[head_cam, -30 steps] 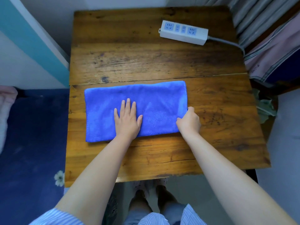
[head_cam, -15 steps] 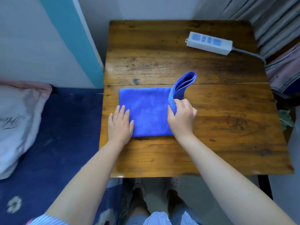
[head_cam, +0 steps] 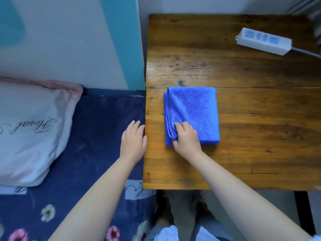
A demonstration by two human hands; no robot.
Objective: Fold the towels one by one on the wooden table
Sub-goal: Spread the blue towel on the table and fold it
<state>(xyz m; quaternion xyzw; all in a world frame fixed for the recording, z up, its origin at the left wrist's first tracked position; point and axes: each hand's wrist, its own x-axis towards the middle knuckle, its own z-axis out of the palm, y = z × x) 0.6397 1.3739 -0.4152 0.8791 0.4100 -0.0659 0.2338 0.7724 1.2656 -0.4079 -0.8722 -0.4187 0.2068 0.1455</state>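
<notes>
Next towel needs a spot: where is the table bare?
Bare wood right of the blue towel and below the power strip; more along the near edge of the table. Crowded at the towel's left corner, where the right hand pinches it.

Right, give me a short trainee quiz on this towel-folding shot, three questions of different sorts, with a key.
1. True or false: the blue towel lies folded into a compact, roughly square pad on the wooden table.
2. Multiple choice: what is the right hand doing? A) resting on the power strip; B) pinching the layered edges at the towel's near left corner; C) hanging off the table.
3. Short answer: where is the left hand, and does it hold anything?

Key:
1. True.
2. B.
3. At the table's left edge, over the navy bedding, fingers straight, holding nothing.
</notes>
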